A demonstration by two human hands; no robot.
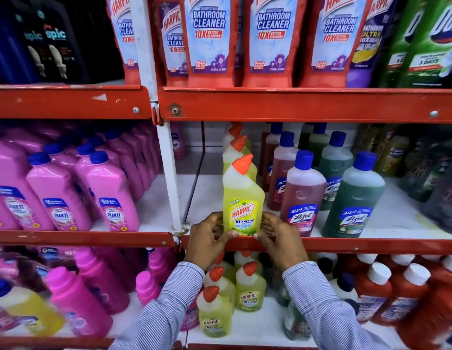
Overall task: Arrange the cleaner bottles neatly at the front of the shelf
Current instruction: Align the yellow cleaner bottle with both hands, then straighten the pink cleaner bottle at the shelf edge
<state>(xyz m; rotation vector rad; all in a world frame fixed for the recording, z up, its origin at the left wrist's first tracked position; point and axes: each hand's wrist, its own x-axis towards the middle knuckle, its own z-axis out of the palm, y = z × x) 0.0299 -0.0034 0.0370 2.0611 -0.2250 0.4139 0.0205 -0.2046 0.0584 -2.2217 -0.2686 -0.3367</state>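
Left hand (207,238) & right hand (279,239) cup the base of the front yellow Harpic bottle (241,198), fingers closed on both sides, upright at the shelf's red front lip (346,245) w/ matching bottles (236,147) queued behind; prob. full, heavyish, slick plastic, so low two-sided hold suits.

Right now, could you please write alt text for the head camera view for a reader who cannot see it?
Both hands, the left hand and right hand, cup the base of a yellow Harpic bottle standing upright at the front edge of a red middle shelf, with matching bottles lined up behind it. Lizol bottles stand to its right, pink Shakti bottles to its left.
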